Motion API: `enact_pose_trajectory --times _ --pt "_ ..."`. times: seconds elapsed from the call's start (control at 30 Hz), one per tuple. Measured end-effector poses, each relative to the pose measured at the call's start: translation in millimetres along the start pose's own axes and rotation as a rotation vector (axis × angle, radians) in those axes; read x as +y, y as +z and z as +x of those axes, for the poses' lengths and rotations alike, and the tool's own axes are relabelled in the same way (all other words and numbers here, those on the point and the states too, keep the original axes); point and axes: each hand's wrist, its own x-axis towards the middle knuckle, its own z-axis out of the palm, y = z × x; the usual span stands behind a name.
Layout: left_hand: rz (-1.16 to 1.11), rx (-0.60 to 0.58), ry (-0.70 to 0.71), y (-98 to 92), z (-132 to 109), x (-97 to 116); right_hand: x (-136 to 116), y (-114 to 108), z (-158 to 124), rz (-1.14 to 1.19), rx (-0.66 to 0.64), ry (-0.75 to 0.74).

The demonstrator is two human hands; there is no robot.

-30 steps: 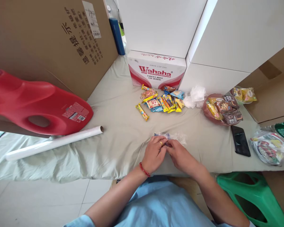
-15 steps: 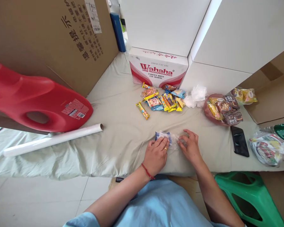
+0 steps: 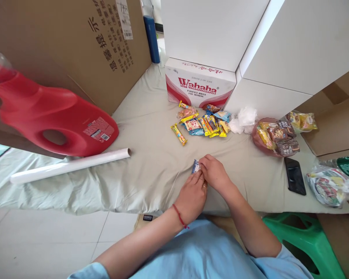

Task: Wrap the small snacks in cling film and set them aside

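Note:
A small blue-and-white snack packet (image 3: 196, 167) lies on the cloth in front of me, mostly covered by my hands. My left hand (image 3: 192, 192), with a ring and a red wrist cord, presses its closed fingers onto the near side of the packet. From the right, my right hand (image 3: 216, 172) reaches over the packet with bent, closed fingers that meet the left fingertips. Clear plastic wrap was around the packet a moment ago; now my fingers hide most of it. Beyond the hands lies a pile of wrapped snacks (image 3: 208, 124), one yellow snack bar (image 3: 178, 134) apart from it.
A white film roll (image 3: 71, 166) and a red detergent jug (image 3: 61, 120) are at left. A Wahaba-style water carton (image 3: 200, 87) stands behind the snacks. At right are crumpled clear plastic (image 3: 244, 119), a snack bowl (image 3: 257, 145), a phone (image 3: 295, 176) and a green stool (image 3: 314, 236).
My right hand has moved left, from the loose end of the clear wrap onto the packet, bringing the wrap over it. My left hand stays on the packet. The view has shifted slightly.

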Motion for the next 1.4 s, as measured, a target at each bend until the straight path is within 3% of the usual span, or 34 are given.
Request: enact_pose_trajectory --times 0.2,0.33,0.43,0.57,0.7,0.8,0.87,0.97,1.07,1.2,1.27,1.33,1.4 --pt "-0.175 -0.069 -0.147 -42.0 -22.8 -25.4 -21.1 15.3 -14.3 -0.209 0.064 -0.072" --pt "-0.226 -0.188 -0.279 -51.4 -31.1 -43.0 -36.1 26.6 -21.6 -0.270 0.088 -0.111" --pt "-0.283 -0.217 -0.334 -54.1 -37.4 -47.3 -27.8 26.8 -22.2 -0.199 0.108 -0.104" --pt "-0.481 -0.129 -0.406 -55.7 -42.8 -50.0 12.0 12.0 -24.2 0.175 0.301 -0.022" --pt "-0.857 0.038 -0.581 -45.5 -35.2 -49.0 49.1 0.6 -30.3 0.891 0.448 0.256" --pt "-1.244 0.073 -0.760 -29.0 -20.2 -42.2 51.4 10.8 -38.5 1.307 0.359 0.380" --pt "-1.393 0.050 -0.802 -16.1 -10.3 -36.4 41.1 25.2 -47.6 1.385 0.237 0.382" --pt "-1.307 0.018 -0.764 -0.6 -3.5 -30.4 24.3 43.3 -64.6 1.248 0.098 0.299" --pt "-1.153 -0.015 -0.722 0.8 -7.2 -32.7 30.4 39.4 -76.8 0.889 0.111 0.181" --pt "-0.781 -0.009 -0.750 -16.6 -18.9 -49.4 88.1 -1.3 -74.2 0.331 0.459 0.268" --pt "-0.562 0.068 -0.741 -24.2 -26.5 -60.0 126.2 -26.6 -65.3 0.089 0.625 0.363" --pt "-0.424 0.147 -0.724 -26.9 -35.3 -69.3 159.6 -48.4 -53.5 -0.134 0.663 0.411" --pt "-0.354 0.164 -0.745 -25.5 -43.5 -76.8 183.6 -64.5 -42.7 -0.307 0.583 0.429"
